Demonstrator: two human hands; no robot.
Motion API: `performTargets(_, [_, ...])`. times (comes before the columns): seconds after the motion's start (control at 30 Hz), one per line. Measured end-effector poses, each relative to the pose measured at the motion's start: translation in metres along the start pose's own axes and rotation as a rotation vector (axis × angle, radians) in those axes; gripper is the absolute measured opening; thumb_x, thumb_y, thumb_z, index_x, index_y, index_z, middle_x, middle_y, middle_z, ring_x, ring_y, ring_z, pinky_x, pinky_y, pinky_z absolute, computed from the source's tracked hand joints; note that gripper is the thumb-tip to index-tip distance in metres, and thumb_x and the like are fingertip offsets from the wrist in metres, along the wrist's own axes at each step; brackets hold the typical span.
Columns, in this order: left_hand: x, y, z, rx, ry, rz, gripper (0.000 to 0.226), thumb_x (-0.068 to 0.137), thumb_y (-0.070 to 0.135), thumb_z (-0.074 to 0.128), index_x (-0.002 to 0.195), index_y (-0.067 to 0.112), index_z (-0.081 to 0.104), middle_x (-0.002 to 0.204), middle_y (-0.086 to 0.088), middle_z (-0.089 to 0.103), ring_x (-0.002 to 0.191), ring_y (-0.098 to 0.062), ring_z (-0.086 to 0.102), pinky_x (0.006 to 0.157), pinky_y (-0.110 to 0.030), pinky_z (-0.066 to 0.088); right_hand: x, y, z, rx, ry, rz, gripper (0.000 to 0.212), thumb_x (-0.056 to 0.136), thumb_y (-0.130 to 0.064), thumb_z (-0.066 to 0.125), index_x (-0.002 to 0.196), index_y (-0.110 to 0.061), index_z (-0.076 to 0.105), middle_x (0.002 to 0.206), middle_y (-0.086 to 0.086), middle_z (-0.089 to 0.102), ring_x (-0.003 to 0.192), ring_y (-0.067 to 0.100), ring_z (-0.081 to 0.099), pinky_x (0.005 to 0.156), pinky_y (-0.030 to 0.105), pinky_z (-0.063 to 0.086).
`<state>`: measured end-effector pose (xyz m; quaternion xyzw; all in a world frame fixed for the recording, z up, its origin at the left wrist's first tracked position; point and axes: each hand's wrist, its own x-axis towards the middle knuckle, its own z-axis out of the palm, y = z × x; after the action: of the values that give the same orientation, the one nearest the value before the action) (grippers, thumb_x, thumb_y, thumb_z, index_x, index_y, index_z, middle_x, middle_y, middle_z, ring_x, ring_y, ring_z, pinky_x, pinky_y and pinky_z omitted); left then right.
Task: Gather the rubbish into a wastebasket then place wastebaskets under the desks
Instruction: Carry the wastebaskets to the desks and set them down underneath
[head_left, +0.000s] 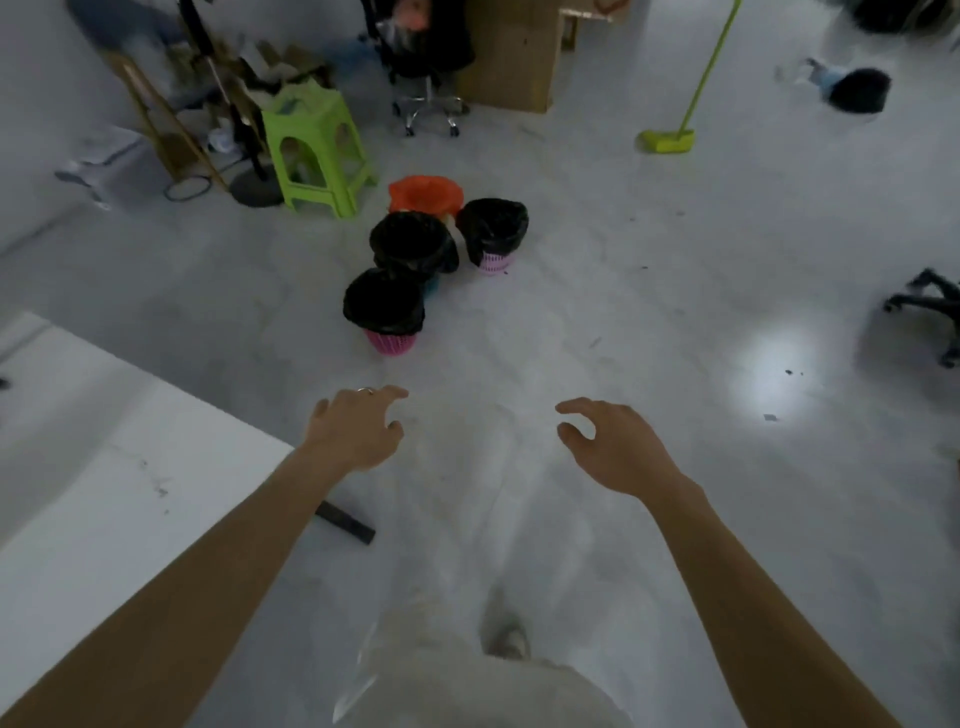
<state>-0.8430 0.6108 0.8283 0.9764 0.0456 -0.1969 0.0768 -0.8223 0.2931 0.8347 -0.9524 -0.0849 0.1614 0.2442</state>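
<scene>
Several wastebaskets stand clustered on the grey floor ahead of me. The nearest is a pink basket with a black liner (385, 310). Behind it is another black-lined basket (411, 248), to its right a lilac basket with a black liner (493, 231), and at the back one with an orange bag (426, 195). My left hand (358, 428) and my right hand (608, 441) are stretched out in front of me, well short of the baskets. Both have loosely curled fingers and hold nothing.
A white desk (104, 467) juts in at the left, with a dark foot (345, 522) on the floor. A green stool (317, 150) and clutter stand behind the baskets. A green broom (691, 104) stands at the back right, an office chair base (930, 312) at the right edge.
</scene>
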Motion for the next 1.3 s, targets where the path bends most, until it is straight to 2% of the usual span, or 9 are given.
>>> performTargets(0.23, [0.157, -0.063, -0.051, -0.125, 0.020, -0.201, 0.051, 0.098, 0.042, 0.042, 0.149, 0.039, 0.032, 0.142, 0.000, 0.053, 0.125, -0.026, 0.052, 0.107, -0.045, 0.038, 0.233, -0.050, -0.034, -0.076, -0.119, -0.198, 0.037, 0.097, -0.041, 0.051, 0.132, -0.032, 0.058, 0.135, -0.011, 0.060, 0.126, 0.013, 0.055, 0.102, 0.031, 0.044])
performTargets(0.47, [0.335, -0.114, -0.103, -0.163, -0.081, -0.285, 0.053, 0.100, 0.041, 0.039, 0.151, 0.038, 0.028, 0.150, -0.001, 0.044, 0.135, -0.027, 0.042, 0.113, -0.046, 0.031, 0.446, -0.098, -0.055, -0.114, -0.236, -0.229, 0.038, 0.098, -0.040, 0.051, 0.134, -0.029, 0.058, 0.136, -0.009, 0.060, 0.126, 0.013, 0.054, 0.101, 0.029, 0.043])
performTargets(0.63, [0.461, -0.139, -0.147, -0.194, -0.142, -0.313, 0.052, 0.100, 0.041, 0.037, 0.151, 0.037, 0.027, 0.151, -0.001, 0.042, 0.136, -0.028, 0.040, 0.113, -0.045, 0.030, 0.587, -0.120, -0.078, -0.132, -0.279, -0.227, 0.037, 0.098, -0.041, 0.051, 0.132, -0.030, 0.058, 0.128, -0.004, 0.064, 0.110, 0.016, 0.062, 0.087, 0.029, 0.046])
performTargets(0.77, [0.555, -0.153, -0.159, -0.277, -0.186, -0.362, 0.050, 0.101, 0.041, 0.036, 0.150, 0.038, 0.029, 0.149, -0.001, 0.044, 0.133, -0.027, 0.043, 0.111, -0.043, 0.032, 0.705, -0.126, -0.078, -0.162, -0.380, -0.239, 0.038, 0.098, -0.041, 0.050, 0.134, -0.030, 0.057, 0.130, -0.004, 0.063, 0.110, 0.016, 0.062, 0.092, 0.031, 0.048])
performTargets(0.9, [0.657, -0.177, -0.145, -0.392, -0.231, -0.517, 0.051, 0.100, 0.040, 0.037, 0.150, 0.036, 0.031, 0.148, -0.001, 0.045, 0.131, -0.027, 0.045, 0.109, -0.042, 0.034, 0.855, -0.136, -0.047, -0.227, -0.552, -0.268, 0.040, 0.099, -0.043, 0.048, 0.137, -0.031, 0.054, 0.134, -0.005, 0.061, 0.114, 0.016, 0.060, 0.092, 0.030, 0.048])
performTargets(1.0, [0.699, -0.185, -0.125, -0.506, -0.287, -0.642, 0.051, 0.099, 0.039, 0.038, 0.149, 0.037, 0.032, 0.147, 0.000, 0.046, 0.132, -0.026, 0.045, 0.108, -0.041, 0.036, 0.929, -0.139, -0.018, -0.259, -0.645, -0.251, 0.041, 0.099, -0.042, 0.047, 0.138, -0.029, 0.053, 0.138, -0.004, 0.058, 0.120, 0.018, 0.057, 0.098, 0.032, 0.046])
performTargets(1.13, [0.755, -0.200, -0.084, -0.751, -0.340, -0.828, 0.049, 0.098, 0.039, 0.041, 0.146, 0.038, 0.037, 0.146, 0.001, 0.050, 0.132, -0.024, 0.048, 0.109, -0.042, 0.038, 1.021, -0.143, 0.038, -0.205, -0.772, -0.156, 0.041, 0.101, -0.037, 0.047, 0.139, -0.024, 0.052, 0.140, -0.006, 0.055, 0.126, 0.018, 0.054, 0.093, 0.026, 0.041])
performTargets(1.2, [0.782, -0.208, -0.058, -0.847, -0.353, -0.885, 0.047, 0.098, 0.036, 0.042, 0.145, 0.034, 0.040, 0.145, -0.001, 0.052, 0.131, -0.026, 0.049, 0.108, -0.039, 0.040, 1.062, -0.139, 0.074, -0.146, -0.782, -0.075, 0.038, 0.099, -0.040, 0.048, 0.133, -0.024, 0.056, 0.126, -0.006, 0.060, 0.119, 0.018, 0.057, 0.094, 0.030, 0.042])
performTargets(1.3, [0.823, -0.221, 0.004, -0.959, -0.397, -1.000, 0.047, 0.099, 0.034, 0.043, 0.146, 0.028, 0.042, 0.145, -0.005, 0.052, 0.132, -0.026, 0.050, 0.104, -0.034, 0.042, 1.114, -0.116, 0.145, 0.054, -0.835, 0.175, 0.029, 0.092, -0.049, 0.051, 0.113, -0.029, 0.054, 0.101, -0.006, 0.056, 0.092, 0.015, 0.056, 0.089, 0.037, 0.046])
